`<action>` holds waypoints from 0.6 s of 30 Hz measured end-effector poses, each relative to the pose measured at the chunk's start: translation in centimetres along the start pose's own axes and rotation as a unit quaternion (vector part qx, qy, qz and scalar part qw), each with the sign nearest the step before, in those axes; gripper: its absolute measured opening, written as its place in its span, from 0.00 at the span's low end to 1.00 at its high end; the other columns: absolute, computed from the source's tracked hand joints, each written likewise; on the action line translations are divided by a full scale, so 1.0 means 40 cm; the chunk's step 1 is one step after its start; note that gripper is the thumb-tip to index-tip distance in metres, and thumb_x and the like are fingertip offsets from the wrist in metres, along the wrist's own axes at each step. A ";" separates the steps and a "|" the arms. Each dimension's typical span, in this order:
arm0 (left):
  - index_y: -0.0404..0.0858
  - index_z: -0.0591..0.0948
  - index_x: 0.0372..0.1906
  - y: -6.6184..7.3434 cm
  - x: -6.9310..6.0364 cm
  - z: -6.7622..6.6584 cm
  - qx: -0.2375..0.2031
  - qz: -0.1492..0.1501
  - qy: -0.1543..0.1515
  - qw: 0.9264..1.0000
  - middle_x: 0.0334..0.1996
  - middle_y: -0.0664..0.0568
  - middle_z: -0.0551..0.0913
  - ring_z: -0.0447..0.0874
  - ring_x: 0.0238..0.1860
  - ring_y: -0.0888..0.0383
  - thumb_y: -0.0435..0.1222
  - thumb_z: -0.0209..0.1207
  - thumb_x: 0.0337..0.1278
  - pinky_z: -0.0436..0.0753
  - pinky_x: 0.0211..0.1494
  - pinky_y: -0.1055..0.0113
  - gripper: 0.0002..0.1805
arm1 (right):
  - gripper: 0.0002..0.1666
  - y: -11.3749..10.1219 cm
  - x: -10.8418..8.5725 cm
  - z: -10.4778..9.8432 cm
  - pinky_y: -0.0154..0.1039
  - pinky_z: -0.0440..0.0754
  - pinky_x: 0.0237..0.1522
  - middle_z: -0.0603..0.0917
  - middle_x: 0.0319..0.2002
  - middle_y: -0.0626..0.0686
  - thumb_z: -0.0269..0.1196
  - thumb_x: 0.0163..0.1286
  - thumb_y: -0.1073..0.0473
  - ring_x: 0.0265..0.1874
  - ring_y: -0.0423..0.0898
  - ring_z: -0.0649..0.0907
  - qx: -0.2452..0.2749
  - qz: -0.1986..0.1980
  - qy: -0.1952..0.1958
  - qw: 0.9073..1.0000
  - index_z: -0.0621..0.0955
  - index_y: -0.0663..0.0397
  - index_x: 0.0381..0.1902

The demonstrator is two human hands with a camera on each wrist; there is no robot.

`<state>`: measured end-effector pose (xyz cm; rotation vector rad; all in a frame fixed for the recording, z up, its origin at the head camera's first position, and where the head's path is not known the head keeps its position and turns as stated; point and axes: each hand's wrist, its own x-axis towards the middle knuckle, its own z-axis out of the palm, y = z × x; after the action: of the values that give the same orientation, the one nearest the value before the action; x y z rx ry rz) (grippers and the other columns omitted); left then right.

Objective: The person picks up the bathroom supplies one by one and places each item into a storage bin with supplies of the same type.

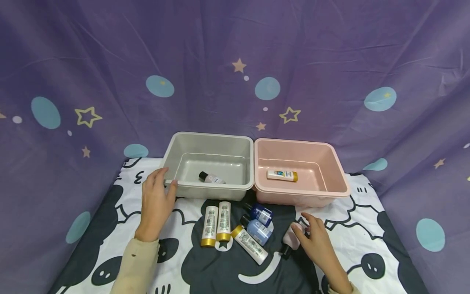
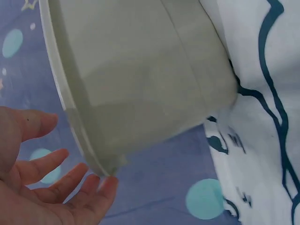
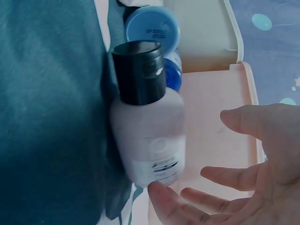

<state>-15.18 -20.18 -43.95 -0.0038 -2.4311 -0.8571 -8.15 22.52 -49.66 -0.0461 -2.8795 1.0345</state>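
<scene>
My left hand (image 1: 156, 202) rests at the front left corner of the grey bin (image 1: 209, 192), fingertips by its rim; the left wrist view shows the fingers loosely spread. Beside a pale pink bottle with a black cap (image 1: 291, 240), my right hand (image 1: 320, 241) has its thumb and fingers apart. In the right wrist view a fingertip (image 3: 158, 194) meets the base of that bottle, or nearly so; contact is hard to tell. Left of it lie a light blue bottle (image 1: 260, 232) and a dark blue bottle (image 1: 261, 214).
Three white tubes with gold caps lie on the patterned cloth, one slanted (image 1: 250, 246). A black-capped bottle (image 1: 212, 178) lies inside the grey bin. The pink bin (image 1: 301, 198) next to it holds a gold-capped tube (image 1: 282, 175). A purple curtain (image 1: 220, 49) hangs behind.
</scene>
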 end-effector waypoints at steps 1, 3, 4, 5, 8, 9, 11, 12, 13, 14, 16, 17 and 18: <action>0.25 0.74 0.63 -0.009 0.005 -0.001 -0.007 -0.005 0.002 1.000 0.62 0.28 0.70 0.67 0.61 0.29 0.32 0.62 0.65 0.67 0.60 0.36 0.25 | 0.35 0.002 0.000 0.001 0.59 0.78 0.48 0.74 0.55 0.71 0.66 0.71 0.49 0.46 0.62 0.81 0.000 0.006 -0.004 1.000 0.72 0.68 0.65; 0.24 0.73 0.64 -0.029 0.015 -0.002 -0.020 -0.023 -0.001 1.000 0.62 0.28 0.70 0.66 0.63 0.29 0.31 0.62 0.65 0.66 0.62 0.35 0.25 | 0.34 0.007 0.002 0.004 0.58 0.78 0.47 0.75 0.54 0.71 0.67 0.70 0.50 0.43 0.60 0.82 -0.004 0.011 -0.006 1.000 0.73 0.68 0.64; 0.24 0.73 0.64 -0.039 0.019 -0.003 -0.025 -0.035 -0.005 0.999 0.63 0.28 0.69 0.68 0.61 0.30 0.32 0.62 0.65 0.68 0.60 0.36 0.26 | 0.33 0.009 0.004 0.006 0.57 0.79 0.46 0.75 0.53 0.71 0.67 0.70 0.51 0.42 0.60 0.82 -0.004 0.014 -0.008 1.000 0.74 0.69 0.63; 0.24 0.72 0.65 -0.047 0.023 -0.005 -0.032 -0.049 -0.009 0.998 0.63 0.28 0.69 0.70 0.60 0.30 0.32 0.61 0.66 0.69 0.60 0.37 0.26 | 0.32 0.012 0.005 0.009 0.56 0.80 0.45 0.76 0.51 0.71 0.68 0.69 0.52 0.42 0.59 0.82 -0.006 0.016 -0.010 1.000 0.74 0.69 0.62; 0.26 0.71 0.67 -0.068 0.031 -0.007 -0.057 -0.098 -0.026 0.993 0.64 0.29 0.69 0.74 0.58 0.34 0.34 0.60 0.67 0.77 0.56 0.42 0.28 | 0.32 0.024 0.009 0.021 0.51 0.81 0.41 0.79 0.47 0.68 0.70 0.66 0.53 0.40 0.56 0.82 -0.004 0.020 -0.011 1.000 0.75 0.69 0.59; 0.27 0.71 0.68 -0.072 0.034 -0.008 -0.064 -0.114 -0.032 0.991 0.64 0.30 0.69 0.75 0.57 0.35 0.36 0.60 0.68 0.79 0.54 0.44 0.28 | 0.32 0.027 0.010 0.024 0.48 0.81 0.39 0.80 0.46 0.67 0.70 0.66 0.52 0.39 0.54 0.82 0.000 0.026 -0.015 1.000 0.76 0.69 0.59; 0.29 0.71 0.69 -0.078 0.038 -0.010 -0.080 -0.139 -0.039 0.986 0.64 0.32 0.70 0.76 0.57 0.37 0.37 0.60 0.67 0.81 0.52 0.46 0.29 | 0.33 0.034 0.012 0.032 0.44 0.81 0.35 0.82 0.44 0.65 0.71 0.65 0.51 0.36 0.51 0.81 0.012 0.033 -0.015 0.999 0.76 0.69 0.58; 0.29 0.71 0.69 -0.079 0.040 -0.010 -0.086 -0.148 -0.042 0.984 0.64 0.32 0.70 0.76 0.58 0.37 0.38 0.61 0.67 0.81 0.52 0.47 0.30 | 0.33 0.037 0.013 0.035 0.42 0.80 0.32 0.82 0.43 0.64 0.71 0.65 0.52 0.33 0.49 0.81 0.025 0.039 -0.018 0.999 0.75 0.69 0.59; 0.30 0.71 0.69 -0.080 0.041 -0.011 -0.089 -0.155 -0.045 0.983 0.64 0.33 0.70 0.76 0.58 0.38 0.39 0.61 0.67 0.81 0.52 0.47 0.30 | 0.34 0.040 0.015 0.037 0.40 0.80 0.30 0.82 0.43 0.64 0.71 0.65 0.52 0.31 0.48 0.81 0.037 0.048 -0.021 0.998 0.75 0.69 0.59; 0.30 0.71 0.69 -0.080 0.043 -0.012 -0.090 -0.160 -0.047 0.982 0.64 0.33 0.70 0.76 0.58 0.38 0.39 0.61 0.67 0.81 0.52 0.47 0.31 | 0.34 0.042 0.015 0.039 0.39 0.80 0.27 0.82 0.42 0.65 0.72 0.65 0.52 0.29 0.47 0.80 0.048 0.054 -0.023 0.997 0.75 0.70 0.59; 0.30 0.71 0.69 -0.080 0.044 -0.013 -0.090 -0.168 -0.050 0.980 0.65 0.33 0.70 0.76 0.58 0.38 0.40 0.62 0.66 0.80 0.53 0.47 0.31 | 0.34 0.044 0.017 0.043 0.37 0.80 0.24 0.82 0.43 0.66 0.72 0.64 0.51 0.29 0.47 0.81 0.059 0.061 -0.022 0.996 0.74 0.69 0.59; 0.30 0.71 0.69 -0.079 0.045 -0.014 -0.090 -0.172 -0.051 0.980 0.65 0.33 0.70 0.76 0.58 0.38 0.40 0.62 0.66 0.79 0.53 0.47 0.31 | 0.35 0.045 0.017 0.044 0.37 0.81 0.24 0.83 0.44 0.66 0.72 0.64 0.51 0.30 0.48 0.82 0.062 0.065 -0.022 0.996 0.74 0.69 0.59; 0.30 0.71 0.70 -0.079 0.045 -0.014 -0.090 -0.174 -0.051 0.979 0.65 0.33 0.70 0.76 0.58 0.38 0.40 0.62 0.66 0.79 0.53 0.47 0.31 | 0.35 0.046 0.018 0.044 0.37 0.82 0.24 0.82 0.44 0.67 0.72 0.64 0.51 0.31 0.50 0.82 0.066 0.068 -0.023 0.995 0.74 0.68 0.59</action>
<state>-16.99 -23.35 -44.51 0.3266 -2.4796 -1.2585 -9.01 22.86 -52.16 -0.2137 -2.8752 1.2641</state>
